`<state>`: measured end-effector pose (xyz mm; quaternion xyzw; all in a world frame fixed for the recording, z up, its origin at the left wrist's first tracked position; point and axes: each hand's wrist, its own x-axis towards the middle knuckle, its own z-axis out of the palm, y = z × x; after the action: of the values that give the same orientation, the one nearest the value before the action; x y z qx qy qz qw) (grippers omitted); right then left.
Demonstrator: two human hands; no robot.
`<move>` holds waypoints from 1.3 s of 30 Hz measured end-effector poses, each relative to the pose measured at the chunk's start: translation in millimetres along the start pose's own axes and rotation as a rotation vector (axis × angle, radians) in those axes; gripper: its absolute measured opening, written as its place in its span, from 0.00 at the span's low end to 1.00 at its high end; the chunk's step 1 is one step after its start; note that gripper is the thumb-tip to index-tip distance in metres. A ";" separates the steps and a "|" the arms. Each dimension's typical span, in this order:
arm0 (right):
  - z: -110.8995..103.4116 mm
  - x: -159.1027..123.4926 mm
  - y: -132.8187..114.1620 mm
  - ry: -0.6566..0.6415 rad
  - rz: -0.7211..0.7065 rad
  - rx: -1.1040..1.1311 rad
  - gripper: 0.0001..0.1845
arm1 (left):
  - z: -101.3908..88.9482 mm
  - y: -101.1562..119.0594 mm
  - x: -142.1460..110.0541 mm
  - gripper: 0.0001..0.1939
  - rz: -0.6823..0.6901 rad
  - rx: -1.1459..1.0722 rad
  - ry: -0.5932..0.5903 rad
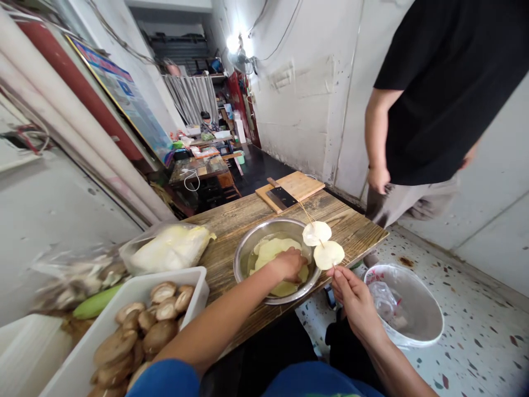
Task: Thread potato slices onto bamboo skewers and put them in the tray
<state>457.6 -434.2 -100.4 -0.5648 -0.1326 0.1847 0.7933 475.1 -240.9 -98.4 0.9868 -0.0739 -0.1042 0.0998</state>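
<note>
A skewer point(306, 213) bearing two pale slices point(329, 255) tilts by the right rim of the metal bowl point(244, 245), pinched in the right hand's point(351, 295) grip. The left hand point(290, 264) dips among more slices point(270, 249), its grip hidden; underneath is the counter point(231, 215).

Bowl mouth: round silver metal bowl point(243, 248), left hand point(292, 263) inside; opening exposed on far-left side.
Bowl's right rim: crowded by thin wooden skewer with two round pale slices point(329, 255), right hand point(349, 292) at its lower end.
Far side: bare strip of brown plank surface point(223, 220), then pale wooden cutting board point(306, 187) carrying dark-bladed cleaver point(282, 197).
Left: white rectangular plastic tub point(201, 288), raised wall; narrow gap to bowl.
Right, lower: round white bin point(424, 314) beyond surface edge.
</note>
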 end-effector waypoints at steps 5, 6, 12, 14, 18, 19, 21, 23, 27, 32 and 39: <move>-1.6 -0.3 1.9 0.014 0.000 -0.039 0.18 | 8.7 8.4 -1.8 0.21 0.050 0.146 -0.064; -1.5 -0.3 2.3 0.013 0.004 -0.048 0.18 | 9.5 9.6 -2.0 0.20 0.049 0.142 -0.056; -2.7 0.1 3.9 0.022 0.006 -0.076 0.19 | -3.8 -7.8 -4.3 0.32 -0.004 -0.100 0.054; -4.4 0.2 4.9 0.031 -0.001 -0.074 0.19 | -13.3 -23.8 -7.6 0.33 -0.030 -0.283 0.126; -7.5 0.0 8.1 0.018 0.006 -0.087 0.20 | -22.8 -52.5 -16.3 0.26 -0.183 -0.825 0.153; -8.1 -0.1 9.1 0.013 0.011 -0.098 0.20 | -22.0 -57.1 -17.9 0.25 -0.251 -0.973 0.158; -9.4 -0.4 10.8 0.003 0.017 -0.134 0.19 | -17.9 -63.4 -19.5 0.23 -0.411 -1.205 0.202; -11.2 -1.6 11.5 -0.016 0.013 -0.203 0.19 | -13.4 -66.8 -19.2 0.20 -0.526 -1.372 0.260; -16.6 -7.9 6.9 -0.085 -0.035 -0.490 0.19 | -14.2 -68.4 -17.4 0.15 -0.501 -1.696 0.399; -20.3 -15.9 -2.2 -0.111 -0.110 -0.787 0.20 | -24.7 -60.9 -15.3 0.12 -0.628 -1.801 0.713; -16.3 -17.8 -6.2 -0.134 -0.107 -0.844 0.21 | -25.6 -48.2 -13.3 0.08 -0.591 -1.939 0.830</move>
<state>449.3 -457.7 -99.9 -0.8190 -0.2769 0.1091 0.4906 473.9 -187.3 -81.5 0.4260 0.3186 0.2027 0.8222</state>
